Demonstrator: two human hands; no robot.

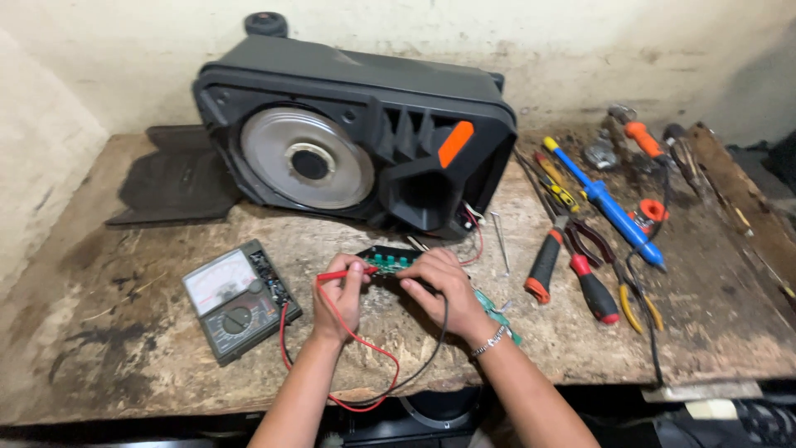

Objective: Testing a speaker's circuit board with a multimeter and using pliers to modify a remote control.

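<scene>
Both forearms reach up from the near edge of the counter (99, 365). Left hand (340, 294) pinches the red probe (344, 273) between closed fingers, tip set on the small circuit board (388, 259), probably to take a reading. Right hand (444, 286) curls over the board's right part, seemingly steadying it; whether it grips the black probe cannot be told. Left of the hands lies the analog multimeter (238, 299), dial facing the person. Beyond stands the opened speaker cabinet (348, 133); pliers (568, 265) lie to the right.

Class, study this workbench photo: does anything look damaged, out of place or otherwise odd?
Yes. The speaker cabinet lies tipped on its side, wires trailing from its lower corner toward the circuit board under the hands. The wooden table is stained, its front edge chipped. Tools lie scattered at right.
</scene>
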